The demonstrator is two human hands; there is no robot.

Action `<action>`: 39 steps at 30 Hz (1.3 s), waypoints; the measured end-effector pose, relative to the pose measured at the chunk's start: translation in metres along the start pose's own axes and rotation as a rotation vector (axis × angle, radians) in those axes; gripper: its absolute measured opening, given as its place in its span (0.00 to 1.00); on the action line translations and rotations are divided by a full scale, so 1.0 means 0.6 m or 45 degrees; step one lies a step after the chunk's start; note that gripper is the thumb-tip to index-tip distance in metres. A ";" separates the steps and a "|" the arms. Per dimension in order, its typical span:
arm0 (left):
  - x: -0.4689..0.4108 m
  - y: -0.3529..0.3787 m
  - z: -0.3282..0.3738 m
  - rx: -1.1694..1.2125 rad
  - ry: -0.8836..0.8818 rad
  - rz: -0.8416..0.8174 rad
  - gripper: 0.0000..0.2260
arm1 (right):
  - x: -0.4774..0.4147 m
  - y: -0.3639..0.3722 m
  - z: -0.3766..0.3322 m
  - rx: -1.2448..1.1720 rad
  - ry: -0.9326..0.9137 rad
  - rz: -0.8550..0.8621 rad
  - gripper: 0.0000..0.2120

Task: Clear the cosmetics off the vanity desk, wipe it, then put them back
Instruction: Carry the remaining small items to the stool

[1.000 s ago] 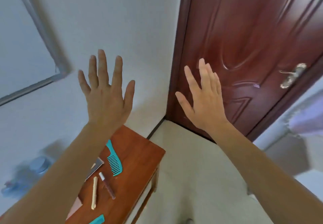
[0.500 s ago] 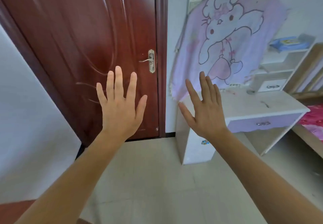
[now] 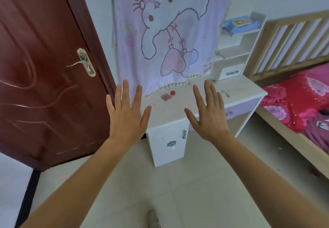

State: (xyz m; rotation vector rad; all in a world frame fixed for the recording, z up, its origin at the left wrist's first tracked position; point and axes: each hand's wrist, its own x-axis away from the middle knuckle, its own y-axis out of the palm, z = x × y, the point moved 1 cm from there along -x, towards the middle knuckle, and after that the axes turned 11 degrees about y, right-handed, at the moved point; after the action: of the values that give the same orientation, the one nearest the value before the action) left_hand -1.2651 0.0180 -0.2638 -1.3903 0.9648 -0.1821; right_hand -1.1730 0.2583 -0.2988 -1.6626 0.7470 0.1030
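Observation:
A white vanity desk (image 3: 170,115) with a lilac drawer stands ahead against the wall. On its top lie a small pink square case (image 3: 165,97), a small round red item (image 3: 172,92) and a thin metal piece (image 3: 225,93). My left hand (image 3: 127,115) and my right hand (image 3: 209,113) are raised in front of the desk, fingers straight and spread, backs toward me. Neither hand touches or holds anything.
A cloth with a cartoon rabbit (image 3: 165,31) hangs over the back of the desk. A dark red door (image 3: 44,67) stands left. A bed with a pink cover (image 3: 302,106) is on the right. A blue pack (image 3: 240,23) lies on the side shelf. Pale tiled floor (image 3: 178,183) spreads below.
The view has swung right from a wooden table with combs, past the door, to the white desk, which is closer now. Both hands stay raised and spread.

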 end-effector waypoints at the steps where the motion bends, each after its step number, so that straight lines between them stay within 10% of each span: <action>1: -0.017 0.022 0.009 0.018 0.009 -0.027 0.28 | -0.009 0.016 0.016 0.000 0.032 -0.032 0.35; 24: -0.438 0.497 0.027 0.282 -0.044 -0.522 0.30 | -0.478 0.350 0.246 0.028 -0.006 -0.509 0.35; 39: -0.476 0.737 0.046 0.365 -0.741 -0.898 0.31 | -0.626 0.719 0.215 0.048 -0.836 -1.317 0.33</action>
State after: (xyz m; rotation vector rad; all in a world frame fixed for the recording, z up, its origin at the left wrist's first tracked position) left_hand -1.6099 0.3210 -0.5233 -1.3517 -0.0560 -0.3960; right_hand -1.6506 0.5121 -0.5258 -1.6507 -0.6230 -0.1007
